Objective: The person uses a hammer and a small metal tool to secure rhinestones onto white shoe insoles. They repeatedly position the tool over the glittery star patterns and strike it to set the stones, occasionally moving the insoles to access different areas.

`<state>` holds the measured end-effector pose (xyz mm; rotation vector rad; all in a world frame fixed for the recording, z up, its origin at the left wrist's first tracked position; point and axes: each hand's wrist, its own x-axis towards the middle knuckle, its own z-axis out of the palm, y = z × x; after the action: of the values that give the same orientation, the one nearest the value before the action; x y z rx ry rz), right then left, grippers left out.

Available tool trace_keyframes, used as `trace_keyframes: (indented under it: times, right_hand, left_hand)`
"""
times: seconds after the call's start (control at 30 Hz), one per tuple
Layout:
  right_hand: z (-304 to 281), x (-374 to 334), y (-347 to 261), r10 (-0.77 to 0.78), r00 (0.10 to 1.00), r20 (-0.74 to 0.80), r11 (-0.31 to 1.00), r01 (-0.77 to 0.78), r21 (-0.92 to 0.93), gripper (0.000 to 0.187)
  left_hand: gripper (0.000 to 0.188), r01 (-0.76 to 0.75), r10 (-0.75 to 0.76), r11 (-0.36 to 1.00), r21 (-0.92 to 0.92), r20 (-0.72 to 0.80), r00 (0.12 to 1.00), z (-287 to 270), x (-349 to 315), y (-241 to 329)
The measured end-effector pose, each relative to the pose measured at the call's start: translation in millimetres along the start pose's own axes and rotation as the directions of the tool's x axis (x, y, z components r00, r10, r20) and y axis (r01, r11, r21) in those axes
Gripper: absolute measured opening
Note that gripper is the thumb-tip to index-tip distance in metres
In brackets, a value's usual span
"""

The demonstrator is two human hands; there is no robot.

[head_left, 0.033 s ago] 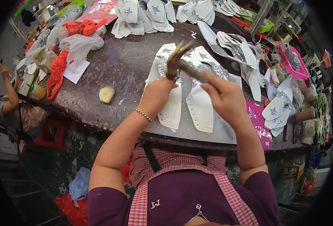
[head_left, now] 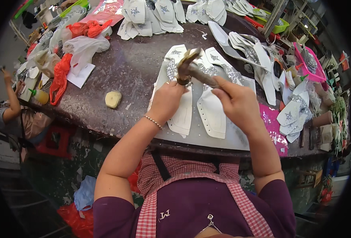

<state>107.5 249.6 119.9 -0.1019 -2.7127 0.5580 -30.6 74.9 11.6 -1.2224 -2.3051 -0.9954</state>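
Note:
My right hand grips the handle of a claw hammer, whose head hangs over my left fingers, a little blurred. My left hand is closed above a white cut piece with silver glitter and a star; whatever its fingers hold is hidden behind the hammer head. Beside it lies a second white piece with a row of small holes along one edge. Both pieces rest on a pale grey board at the table's front edge.
Stacks of white star pieces stand at the table's far side, with more white and glitter pieces to the right. A yellowish block sits on the dark table. Plastic bags lie left; another person works there.
The hammer head has dropped slightly toward my left fingers. Both hands have shifted only a little. The white pieces stay on the board.

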Motion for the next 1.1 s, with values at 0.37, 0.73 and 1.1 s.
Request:
trace_keyframes:
  times: [0.37,0.73,1.1]
  right_hand:
    - [-5.5,-59.4,38.8,0.371,0.928,0.041,0.717,-0.314,0.622,0.038]
    - [1.2,-88.2,45.4,0.391,0.916,0.089,0.611,-0.331,0.719,0.041]
    - [9.0,-84.4,41.9,0.383,0.914,0.138,0.607,-0.361,0.708,0.042]
  left_hand:
    - [0.023,0.338,-0.361,0.841,-0.422,0.029,0.932,-28.0,-4.1,-6.0]
    - [0.016,0.520,-0.513,0.715,-0.467,0.154,0.845,-16.8,-13.1,2.2]
    - [0.021,0.455,-0.476,0.781,-0.427,0.065,0.877,-8.5,-17.8,0.9]
